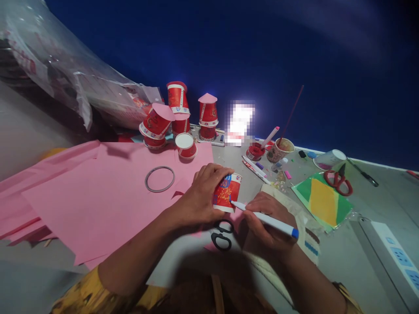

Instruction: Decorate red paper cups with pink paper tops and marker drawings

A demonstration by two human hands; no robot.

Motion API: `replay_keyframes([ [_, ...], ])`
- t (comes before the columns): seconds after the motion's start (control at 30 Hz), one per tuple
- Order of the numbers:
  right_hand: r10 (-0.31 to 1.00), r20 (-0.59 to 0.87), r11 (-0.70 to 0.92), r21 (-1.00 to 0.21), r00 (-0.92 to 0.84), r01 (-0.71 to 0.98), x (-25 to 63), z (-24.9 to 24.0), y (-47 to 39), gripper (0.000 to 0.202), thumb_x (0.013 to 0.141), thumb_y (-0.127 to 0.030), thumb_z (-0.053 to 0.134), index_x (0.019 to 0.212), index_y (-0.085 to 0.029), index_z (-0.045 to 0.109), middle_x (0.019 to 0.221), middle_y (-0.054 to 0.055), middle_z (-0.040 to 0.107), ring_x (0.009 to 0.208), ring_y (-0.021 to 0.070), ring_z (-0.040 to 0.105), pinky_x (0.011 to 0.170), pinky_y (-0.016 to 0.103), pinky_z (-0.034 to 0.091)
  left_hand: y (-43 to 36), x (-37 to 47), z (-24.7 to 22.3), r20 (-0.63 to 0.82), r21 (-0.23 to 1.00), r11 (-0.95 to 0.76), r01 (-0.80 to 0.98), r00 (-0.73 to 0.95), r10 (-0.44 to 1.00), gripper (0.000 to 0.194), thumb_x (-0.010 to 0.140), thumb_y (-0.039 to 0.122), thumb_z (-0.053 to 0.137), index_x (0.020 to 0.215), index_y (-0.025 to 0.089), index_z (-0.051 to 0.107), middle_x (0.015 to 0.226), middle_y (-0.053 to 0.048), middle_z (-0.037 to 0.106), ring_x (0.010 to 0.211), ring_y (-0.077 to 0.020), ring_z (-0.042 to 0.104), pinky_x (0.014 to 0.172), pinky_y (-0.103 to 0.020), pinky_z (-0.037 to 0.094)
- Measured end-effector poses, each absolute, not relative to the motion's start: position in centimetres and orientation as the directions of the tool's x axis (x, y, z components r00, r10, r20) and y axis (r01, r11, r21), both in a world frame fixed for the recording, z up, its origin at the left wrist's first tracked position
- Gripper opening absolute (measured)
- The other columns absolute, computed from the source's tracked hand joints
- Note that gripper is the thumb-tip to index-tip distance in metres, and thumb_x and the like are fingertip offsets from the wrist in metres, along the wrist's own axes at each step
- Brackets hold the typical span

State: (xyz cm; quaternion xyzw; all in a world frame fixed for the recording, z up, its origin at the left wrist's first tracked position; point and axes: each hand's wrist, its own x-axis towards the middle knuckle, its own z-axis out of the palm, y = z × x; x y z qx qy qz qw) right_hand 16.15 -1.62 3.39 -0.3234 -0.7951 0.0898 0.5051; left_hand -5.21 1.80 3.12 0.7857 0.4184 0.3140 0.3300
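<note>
My left hand (201, 196) is wrapped round a red paper cup (225, 194) with white bands and blue and gold marks, which lies tipped on its side. A white marker (271, 221) with a blue end is held in my right hand (271, 213), and its tip meets or nearly meets the cup's printed side. Just below the cup lie black-handled scissors (222, 235), their blades hidden. Pink paper (114, 196) spreads to the left, with a grey ring (160, 179) on top of it.
Stacked red cups (207, 114) with pink tops stand behind, beside a single upright cup (186, 146). Right of them are a red paint jar (255, 151), a paper cup (279, 150), pens, red-handled scissors (338, 182), a green and yellow sheet (322, 203) and a power strip (396, 253).
</note>
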Motion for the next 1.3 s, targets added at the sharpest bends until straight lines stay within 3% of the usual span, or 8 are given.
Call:
replay_keyframes([
  [0.43, 0.593, 0.735, 0.793, -0.461, -0.329, 0.399, 16.14, 3.58, -1.74, 0.013, 0.093, -0.008, 0.064, 0.090, -0.020, 0.067, 0.066, 0.002, 0.071, 0.055, 0.0158, 0.063, 0.053, 0.029, 0.052, 1.71, -5.28, 3.32, 0.190, 0.784, -0.405, 0.469, 0.441, 0.877, 0.089, 0.068, 0.033, 0.092, 0.148, 0.029, 0.052, 0.141, -0.011, 0.052, 0.137, -0.0359, 0.050, 0.117, -0.054, 0.048],
  [0.77, 0.618, 0.762, 0.758, -0.511, -0.196, 0.406, 16.27, 2.84, -1.74, 0.015, 0.090, -0.006, 0.067, 0.092, -0.021, 0.068, 0.071, 0.002, 0.073, 0.059, 0.0165, 0.065, 0.058, 0.030, 0.053, 1.82, -5.10, 2.97, 0.241, 0.776, -0.472, 0.418, 0.495, 0.835, 0.086, 0.071, 0.030, 0.091, 0.147, 0.028, 0.050, 0.141, -0.012, 0.052, 0.137, -0.0350, 0.050, 0.120, -0.055, 0.044],
  [1.17, 0.620, 0.753, 0.760, -0.506, -0.222, 0.407, 16.11, 3.25, -1.67, 0.015, 0.090, -0.006, 0.066, 0.089, -0.021, 0.070, 0.069, 0.002, 0.073, 0.058, 0.0168, 0.065, 0.057, 0.031, 0.052, 1.85, -5.19, 3.15, 0.211, 0.816, -0.435, 0.381, 0.505, 0.837, 0.086, 0.074, 0.042, 0.092, 0.148, 0.032, 0.049, 0.146, -0.011, 0.052, 0.144, -0.0368, 0.047, 0.123, -0.057, 0.040],
  [1.3, 0.617, 0.760, 0.755, -0.499, -0.205, 0.425, 16.19, 3.14, -1.71, 0.014, 0.091, -0.007, 0.066, 0.088, -0.021, 0.068, 0.067, 0.001, 0.071, 0.057, 0.0164, 0.064, 0.057, 0.031, 0.052, 1.92, -5.27, 2.81, 0.230, 0.818, -0.452, 0.355, 0.518, 0.824, 0.084, 0.076, 0.039, 0.091, 0.148, 0.030, 0.048, 0.146, -0.011, 0.051, 0.143, -0.0355, 0.048, 0.123, -0.056, 0.041],
])
